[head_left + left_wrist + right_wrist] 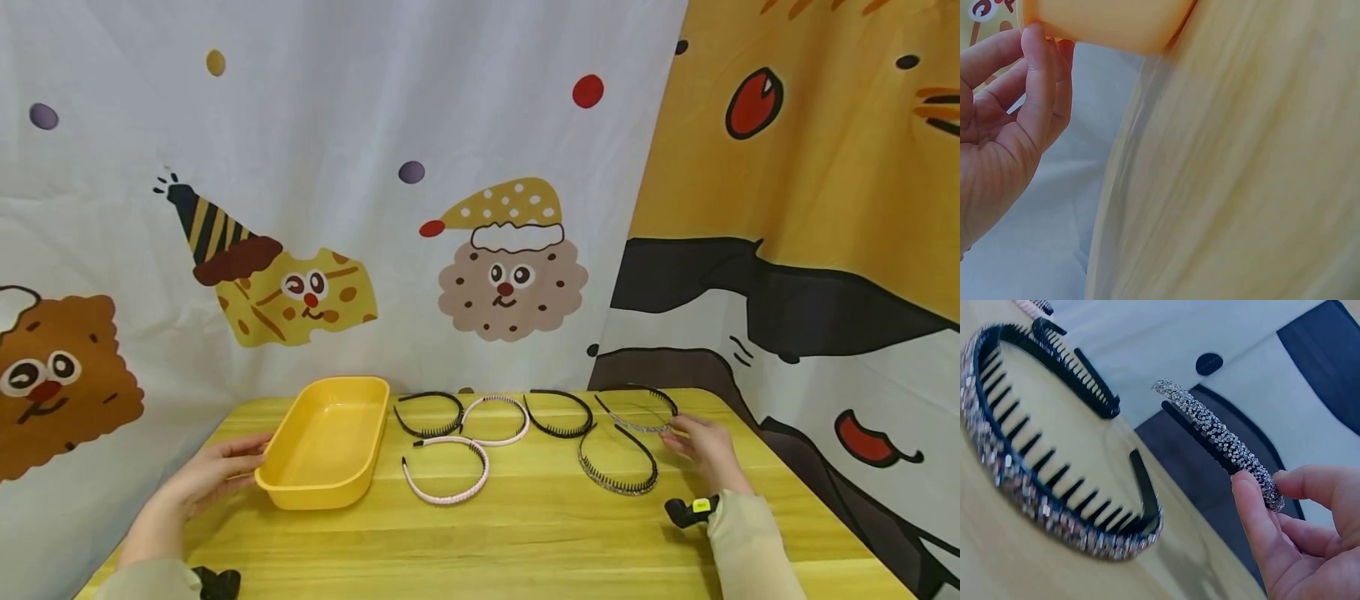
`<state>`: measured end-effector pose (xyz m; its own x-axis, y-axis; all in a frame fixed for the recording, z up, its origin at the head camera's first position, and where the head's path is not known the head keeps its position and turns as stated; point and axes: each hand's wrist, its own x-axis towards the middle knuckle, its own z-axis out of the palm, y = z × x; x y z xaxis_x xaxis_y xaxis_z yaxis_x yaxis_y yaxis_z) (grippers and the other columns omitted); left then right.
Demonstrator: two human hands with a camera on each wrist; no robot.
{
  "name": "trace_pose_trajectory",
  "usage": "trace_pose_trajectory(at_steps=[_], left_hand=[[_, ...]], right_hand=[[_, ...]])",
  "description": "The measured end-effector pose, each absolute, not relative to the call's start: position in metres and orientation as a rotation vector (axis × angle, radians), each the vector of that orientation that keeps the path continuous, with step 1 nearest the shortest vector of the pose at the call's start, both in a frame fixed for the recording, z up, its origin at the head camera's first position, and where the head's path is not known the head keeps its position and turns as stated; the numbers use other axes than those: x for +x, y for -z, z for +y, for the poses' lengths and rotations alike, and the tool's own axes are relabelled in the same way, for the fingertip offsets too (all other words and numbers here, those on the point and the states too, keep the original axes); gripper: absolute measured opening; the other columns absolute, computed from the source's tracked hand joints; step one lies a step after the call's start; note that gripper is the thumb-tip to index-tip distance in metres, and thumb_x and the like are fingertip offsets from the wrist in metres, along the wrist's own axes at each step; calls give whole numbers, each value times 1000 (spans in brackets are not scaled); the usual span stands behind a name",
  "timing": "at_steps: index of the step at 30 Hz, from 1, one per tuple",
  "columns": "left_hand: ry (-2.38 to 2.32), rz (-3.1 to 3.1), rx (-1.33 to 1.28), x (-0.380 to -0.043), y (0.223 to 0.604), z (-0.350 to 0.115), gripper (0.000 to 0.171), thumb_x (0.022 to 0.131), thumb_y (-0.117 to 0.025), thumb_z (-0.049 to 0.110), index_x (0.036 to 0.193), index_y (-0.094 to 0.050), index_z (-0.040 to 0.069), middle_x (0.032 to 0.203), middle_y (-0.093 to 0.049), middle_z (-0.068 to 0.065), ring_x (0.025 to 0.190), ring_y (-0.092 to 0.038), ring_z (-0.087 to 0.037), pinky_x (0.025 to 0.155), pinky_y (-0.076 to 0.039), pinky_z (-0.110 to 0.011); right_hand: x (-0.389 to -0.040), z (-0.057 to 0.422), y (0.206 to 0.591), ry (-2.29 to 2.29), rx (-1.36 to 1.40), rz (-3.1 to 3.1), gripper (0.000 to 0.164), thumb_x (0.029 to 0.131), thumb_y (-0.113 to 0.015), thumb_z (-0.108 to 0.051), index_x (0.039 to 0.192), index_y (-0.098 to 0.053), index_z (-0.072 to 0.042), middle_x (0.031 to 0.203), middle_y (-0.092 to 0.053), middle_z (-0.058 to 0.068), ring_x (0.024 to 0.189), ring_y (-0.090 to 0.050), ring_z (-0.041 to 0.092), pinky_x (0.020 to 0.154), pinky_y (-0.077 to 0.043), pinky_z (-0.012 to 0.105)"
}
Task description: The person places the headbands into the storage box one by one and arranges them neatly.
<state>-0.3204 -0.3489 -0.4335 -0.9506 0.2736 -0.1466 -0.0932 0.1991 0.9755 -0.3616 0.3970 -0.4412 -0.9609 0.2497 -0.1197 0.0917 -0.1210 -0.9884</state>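
Observation:
At the table's right, my right hand (pixel 705 446) pinches one end of a silver glittery headband (pixel 1222 444) between thumb and fingers, and it is raised off the table in the right wrist view. Just beside it lies another glittery toothed headband (pixel 618 483). My left hand (pixel 217 475) grips the near left rim of a yellow plastic tray (pixel 322 496) with its fingertips; the thumb tip is partly hidden. In the tray I see only its bare floor. Pink headbands (pixel 450 500) and black headbands (pixel 562 432) lie between tray and right hand.
A yellow wood-grain table (pixel 465 550) carries everything, its left edge close beneath the left hand. Behind it hangs a white cloth (pixel 315 150) printed with cartoon food. An orange, black and white printed cloth (pixel 697 192) hangs at the right.

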Motion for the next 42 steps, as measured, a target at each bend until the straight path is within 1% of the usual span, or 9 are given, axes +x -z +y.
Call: trace_pose_trajectory(at_steps=[2, 7, 15, 17, 22, 24, 31, 38, 42], left_hand=[[-1831, 2180, 172, -320, 434, -349, 68, 99, -58, 17, 148, -20, -12, 135, -51, -6, 104, -61, -8, 89, -53, -34], [-1851, 2164, 174, -320, 436, -349, 68, 99, -58, 15, 148, -21, -12, 128, -53, 3, 103, -61, -7, 89, -53, -34], [-1835, 2205, 148, -319, 435, -349, 69, 98, -58, 15, 148, -18, -13, 138, -49, -12, 103, -61, -7, 88, -53, -34], [-1838, 2203, 148, -318, 435, -349, 69, 98, -58, 15, 148, -19, -13, 135, -51, -9, 103, -61, -8, 88, -54, -34], [-1884, 2159, 147, -319, 436, -349, 67, 98, -58, 14, 148, -21, -12, 124, -56, 8, 103, -63, -11, 88, -54, -34], [-1889, 2145, 167, -320, 436, -349, 67, 99, -58, 14, 148, -20, -12, 124, -56, 9, 104, -63, -12, 88, -53, -35], [-1872, 2166, 168, -318, 436, -348, 68, 98, -58, 14, 148, -19, -12, 133, -53, -4, 104, -62, -10, 88, -53, -35], [-1881, 2163, 148, -320, 436, -348, 66, 99, -57, 13, 148, -21, -12, 125, -56, 2, 102, -63, -10, 87, -54, -33], [-1864, 2187, 157, -320, 437, -348, 67, 99, -57, 14, 148, -19, -12, 130, -54, -5, 103, -62, -9, 88, -53, -34]], right_hand=[[-361, 394, 437, -2223, -367, -2034, 64, 99, -51, -7, 149, -16, 11, 132, -39, 27, 80, -69, 13, 82, -55, 28], [-360, 387, 428, -2200, -322, -2073, 64, 100, -50, -10, 150, -16, 9, 137, -34, 28, 79, -69, 12, 81, -55, 27], [-359, 372, 418, -2126, -240, -2135, 63, 100, -51, -11, 149, -19, 12, 128, -42, 24, 78, -69, 12, 80, -56, 27], [-359, 369, 417, -2104, -223, -2156, 62, 100, -52, -11, 148, -21, 12, 130, -40, 26, 78, -69, 12, 79, -56, 27], [-361, 360, 412, -2084, -170, -2185, 61, 101, -52, -12, 148, -23, 12, 140, -32, 33, 79, -69, 13, 78, -56, 27], [-362, 356, 411, -2088, -144, -2191, 61, 101, -52, -12, 148, -22, 12, 142, -30, 35, 79, -69, 12, 78, -56, 27], [-360, 345, 410, -2093, -106, -2241, 60, 101, -49, -10, 149, -19, 11, 143, -29, 34, 79, -68, 11, 80, -56, 28], [-362, 339, 411, -2096, -85, -2256, 61, 101, -50, -10, 152, -19, 3, 143, -29, 31, 81, -69, 14, 82, -56, 30], [-363, 338, 411, -2096, -68, -2262, 61, 101, -50, -9, 152, -19, 4, 136, -35, 29, 81, -69, 15, 80, -56, 31]])
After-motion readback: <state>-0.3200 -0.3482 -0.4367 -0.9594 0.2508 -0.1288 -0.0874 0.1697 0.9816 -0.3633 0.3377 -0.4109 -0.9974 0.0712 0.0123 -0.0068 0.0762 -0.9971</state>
